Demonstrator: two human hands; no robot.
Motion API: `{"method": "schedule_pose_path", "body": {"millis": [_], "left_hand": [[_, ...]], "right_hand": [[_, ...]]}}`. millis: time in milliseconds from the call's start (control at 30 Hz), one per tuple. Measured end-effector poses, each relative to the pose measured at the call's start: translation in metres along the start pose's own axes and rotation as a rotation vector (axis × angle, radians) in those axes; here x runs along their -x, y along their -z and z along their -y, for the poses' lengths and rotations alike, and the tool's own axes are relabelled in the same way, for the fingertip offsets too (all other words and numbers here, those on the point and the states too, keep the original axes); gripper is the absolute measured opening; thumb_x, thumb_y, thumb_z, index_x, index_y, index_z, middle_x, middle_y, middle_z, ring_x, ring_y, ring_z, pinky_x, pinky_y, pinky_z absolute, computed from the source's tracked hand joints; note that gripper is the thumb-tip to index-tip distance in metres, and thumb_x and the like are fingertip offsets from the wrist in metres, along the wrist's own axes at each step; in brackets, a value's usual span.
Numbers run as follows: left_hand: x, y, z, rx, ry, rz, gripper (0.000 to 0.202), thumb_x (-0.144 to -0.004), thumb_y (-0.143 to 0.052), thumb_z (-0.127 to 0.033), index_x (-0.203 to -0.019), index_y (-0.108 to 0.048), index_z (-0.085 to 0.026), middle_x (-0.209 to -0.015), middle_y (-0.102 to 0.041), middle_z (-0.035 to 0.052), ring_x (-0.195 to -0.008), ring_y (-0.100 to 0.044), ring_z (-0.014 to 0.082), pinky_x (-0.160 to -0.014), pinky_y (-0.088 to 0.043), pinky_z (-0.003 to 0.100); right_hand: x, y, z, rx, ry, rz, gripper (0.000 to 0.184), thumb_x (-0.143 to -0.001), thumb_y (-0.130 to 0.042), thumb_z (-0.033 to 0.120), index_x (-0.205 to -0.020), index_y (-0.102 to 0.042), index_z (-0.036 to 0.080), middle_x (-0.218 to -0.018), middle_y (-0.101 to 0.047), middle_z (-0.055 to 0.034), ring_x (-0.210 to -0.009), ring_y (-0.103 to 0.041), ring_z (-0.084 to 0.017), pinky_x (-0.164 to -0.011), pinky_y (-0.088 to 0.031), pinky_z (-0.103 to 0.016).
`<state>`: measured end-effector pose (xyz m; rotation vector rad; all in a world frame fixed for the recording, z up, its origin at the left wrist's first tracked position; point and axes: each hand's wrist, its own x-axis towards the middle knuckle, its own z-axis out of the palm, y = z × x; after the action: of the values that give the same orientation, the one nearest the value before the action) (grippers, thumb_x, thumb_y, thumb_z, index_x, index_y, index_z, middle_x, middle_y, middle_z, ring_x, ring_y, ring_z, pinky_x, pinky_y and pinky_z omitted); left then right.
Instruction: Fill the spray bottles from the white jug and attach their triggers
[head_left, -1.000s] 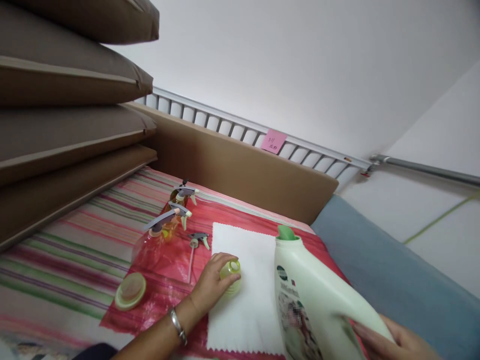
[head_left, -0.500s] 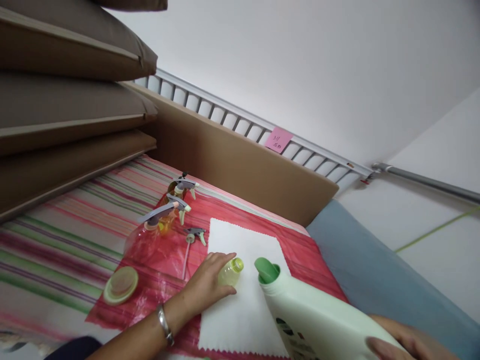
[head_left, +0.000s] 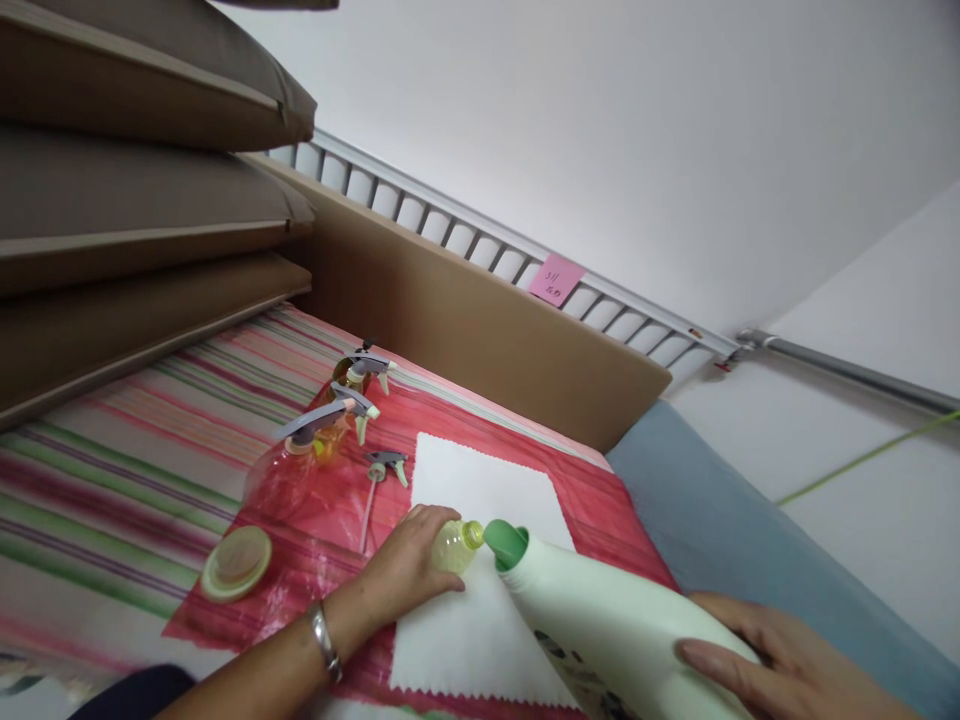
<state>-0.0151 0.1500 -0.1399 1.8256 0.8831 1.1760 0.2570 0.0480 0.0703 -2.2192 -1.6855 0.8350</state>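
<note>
My left hand (head_left: 412, 560), with a silver bracelet at the wrist, is wrapped round a small clear yellowish bottle (head_left: 451, 549), tilted with its open mouth to the right. In my right hand (head_left: 757, 650) is a large pale green jug (head_left: 622, 620), tipped over to the left. The jug's green pouring spout (head_left: 507, 543) is right by the small bottle's mouth; whether they touch I cannot tell. Both are over a white zigzag-edged cloth (head_left: 487, 480). No liquid stream is visible. A loose spray trigger head (head_left: 386, 464) with its tube lies left of the cloth.
Several spray bottles, including a clear one (head_left: 281, 480), stand at the left on red plastic sheeting (head_left: 600, 510). Near them lies a round pale lid (head_left: 236, 563). Brown cushions (head_left: 150, 190) are stacked at the left. A brown board (head_left: 465, 310) runs along the back before a radiator (head_left: 457, 240).
The jug has moved left and tipped further, bringing its spout to the small bottle's mouth. The small bottle has tilted more to the right, and the right hand shows more fully.
</note>
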Motion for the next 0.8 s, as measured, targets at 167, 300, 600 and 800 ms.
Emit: {"method": "schedule_pose_path", "body": {"millis": [167,300,600,800], "left_hand": [[0.000,0.001,-0.002,-0.001,-0.001,0.019,0.061,-0.056,-0.081,-0.026,-0.113,-0.056,-0.025,-0.112,-0.061,0.0068,-0.107,-0.054,0.0269,-0.095,-0.042,0.040],[0.001,0.000,-0.001,-0.001,-0.018,0.024,0.062,-0.057,-0.081,-0.028,-0.114,-0.055,-0.026,-0.113,-0.061,0.0066,-0.107,-0.054,0.0271,-0.095,-0.042,0.041],[0.001,0.000,0.000,-0.069,-0.029,0.060,0.063,-0.058,-0.081,-0.029,-0.115,-0.053,-0.025,-0.115,-0.060,0.0066,-0.107,-0.053,0.0261,-0.094,-0.042,0.041],[0.000,0.002,-0.007,-0.117,0.006,0.105,0.064,-0.059,-0.082,-0.030,-0.115,-0.052,-0.021,-0.117,-0.059,0.0078,-0.109,-0.052,0.0251,-0.096,-0.041,0.040]], "right_hand": [[0.000,0.000,0.005,0.123,0.029,0.121,0.048,-0.067,-0.057,0.064,-0.088,-0.072,0.024,-0.077,-0.071,-0.0080,-0.060,-0.062,-0.022,-0.042,-0.041,-0.023],[0.002,0.001,0.010,0.143,0.033,0.120,0.044,-0.070,-0.056,0.061,-0.086,-0.072,0.023,-0.074,-0.070,-0.0068,-0.056,-0.060,-0.019,-0.038,-0.037,-0.020],[-0.004,0.003,0.011,0.226,0.027,0.160,0.048,-0.071,-0.051,0.065,-0.085,-0.070,0.023,-0.074,-0.067,-0.0050,-0.056,-0.055,-0.015,-0.040,-0.037,-0.018],[-0.008,0.008,0.003,0.275,0.076,0.164,0.041,-0.070,-0.054,0.062,-0.075,-0.067,0.024,-0.067,-0.066,-0.0019,-0.052,-0.055,-0.016,-0.037,-0.038,-0.020]]}}
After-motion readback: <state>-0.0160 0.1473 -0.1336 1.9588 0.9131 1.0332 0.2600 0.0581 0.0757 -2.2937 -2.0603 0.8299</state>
